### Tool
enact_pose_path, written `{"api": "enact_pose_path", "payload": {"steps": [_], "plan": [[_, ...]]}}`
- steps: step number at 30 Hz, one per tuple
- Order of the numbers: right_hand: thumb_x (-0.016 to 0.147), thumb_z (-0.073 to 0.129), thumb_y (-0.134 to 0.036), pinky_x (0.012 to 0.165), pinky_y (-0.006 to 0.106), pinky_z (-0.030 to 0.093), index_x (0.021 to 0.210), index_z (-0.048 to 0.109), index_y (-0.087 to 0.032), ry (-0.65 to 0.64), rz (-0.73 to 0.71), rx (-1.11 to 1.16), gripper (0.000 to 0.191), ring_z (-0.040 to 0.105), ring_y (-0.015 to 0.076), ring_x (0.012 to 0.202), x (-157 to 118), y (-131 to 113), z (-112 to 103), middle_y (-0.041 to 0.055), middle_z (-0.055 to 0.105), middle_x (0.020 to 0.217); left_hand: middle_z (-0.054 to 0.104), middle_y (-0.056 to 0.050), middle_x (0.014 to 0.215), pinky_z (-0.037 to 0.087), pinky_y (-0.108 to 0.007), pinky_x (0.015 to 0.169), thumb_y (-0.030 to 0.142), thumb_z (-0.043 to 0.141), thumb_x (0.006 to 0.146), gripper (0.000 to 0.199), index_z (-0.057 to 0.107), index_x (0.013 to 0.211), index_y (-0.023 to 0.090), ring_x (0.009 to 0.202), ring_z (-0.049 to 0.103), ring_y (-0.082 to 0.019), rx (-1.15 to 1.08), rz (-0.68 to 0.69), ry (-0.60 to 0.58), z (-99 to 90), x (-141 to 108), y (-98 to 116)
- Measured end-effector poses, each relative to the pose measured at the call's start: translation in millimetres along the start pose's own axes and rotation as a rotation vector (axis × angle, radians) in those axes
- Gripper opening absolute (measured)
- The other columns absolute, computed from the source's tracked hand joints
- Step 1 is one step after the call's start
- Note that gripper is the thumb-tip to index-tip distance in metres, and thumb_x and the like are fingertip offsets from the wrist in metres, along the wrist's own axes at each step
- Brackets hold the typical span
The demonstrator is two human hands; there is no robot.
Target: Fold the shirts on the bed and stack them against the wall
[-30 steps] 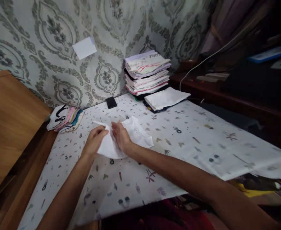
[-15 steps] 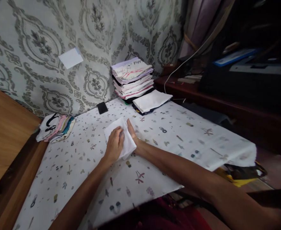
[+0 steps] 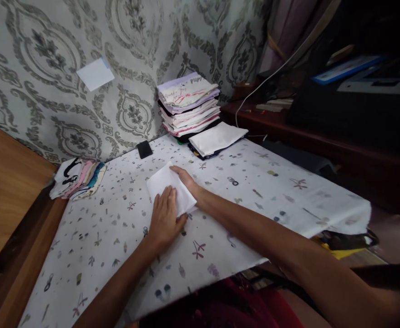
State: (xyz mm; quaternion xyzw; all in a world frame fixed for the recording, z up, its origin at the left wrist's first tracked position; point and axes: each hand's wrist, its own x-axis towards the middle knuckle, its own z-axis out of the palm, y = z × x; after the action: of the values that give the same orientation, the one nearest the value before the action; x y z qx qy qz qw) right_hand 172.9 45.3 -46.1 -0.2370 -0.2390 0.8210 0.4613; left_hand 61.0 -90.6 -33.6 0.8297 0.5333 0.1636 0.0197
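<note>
A small folded white cloth (image 3: 162,179) rests on the patterned sheet in front of me. My left hand (image 3: 165,214) lies flat over its near part, fingers stretched out side by side and thumb apart. Along the cloth's right edge, my right hand (image 3: 186,181) grips it, one digit reaching to the far corner; its other fingers are mostly hidden beneath or behind the cloth.
A tall stack of folded clothes (image 3: 189,107) stands by the wall, with a folded white garment (image 3: 216,139) on dark cloth before it. A black phone (image 3: 144,149) lies left of these. Another folded clothes pile (image 3: 78,178) sits at the left edge. Wooden panel (image 3: 8,182) at left.
My left hand has slid toward me and flattened, its thumb now apart. My right hand has turned from upright beside the cloth to closing over its right edge. The view has shifted slightly.
</note>
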Motion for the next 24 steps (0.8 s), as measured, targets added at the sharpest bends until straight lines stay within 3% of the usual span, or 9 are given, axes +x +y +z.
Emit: {"api": "enact_pose_path", "payload": {"steps": [3,10,16,24], "plan": [[0.063,0.059,-0.006,0.069,0.031,0.056,0.108,0.063,-0.021,0.099,-0.106,-0.105,0.047,0.065,0.0187,0.070,5.5,-9.4,-1.7,-0.0035,0.071,0.081,0.033,-0.021,0.160,0.022,-0.058,0.123,0.015,0.042,0.089,0.068,0.022,0.154,0.012,0.152,0.024,-0.030,0.075,0.021,-0.004,4.3,-3.4,0.2],[0.060,0.054,0.000,0.077,0.034,0.057,0.119,0.059,-0.023,0.085,-0.163,-0.167,0.064,0.069,0.0178,0.080,6.7,-26.0,-11.6,0.0014,0.074,0.100,0.042,-0.020,0.156,0.024,-0.058,0.123,0.001,0.031,0.088,0.070,0.023,0.156,0.012,0.151,0.027,-0.028,0.226,0.122,0.054,12.4,-3.9,4.6],[0.058,0.049,0.005,0.079,0.033,0.058,0.116,0.060,-0.024,0.089,-0.205,-0.239,0.066,0.070,0.0167,0.087,6.9,-32.4,-19.0,0.0012,0.075,0.106,0.047,-0.021,0.152,0.030,-0.054,0.121,0.027,0.033,0.103,0.050,0.035,0.150,0.009,0.148,0.036,-0.028,0.224,0.152,0.012,10.9,-5.9,10.6],[0.056,0.047,0.010,0.081,0.031,0.056,0.122,0.061,-0.020,0.090,-0.219,-0.335,0.073,0.070,0.0164,0.086,20.6,-36.1,-18.8,0.0032,0.077,0.096,0.031,-0.021,0.161,0.027,-0.057,0.122,0.049,0.039,0.102,0.064,0.028,0.154,0.012,0.152,0.023,-0.030,0.144,0.184,-0.113,5.5,-6.0,11.5]]}}
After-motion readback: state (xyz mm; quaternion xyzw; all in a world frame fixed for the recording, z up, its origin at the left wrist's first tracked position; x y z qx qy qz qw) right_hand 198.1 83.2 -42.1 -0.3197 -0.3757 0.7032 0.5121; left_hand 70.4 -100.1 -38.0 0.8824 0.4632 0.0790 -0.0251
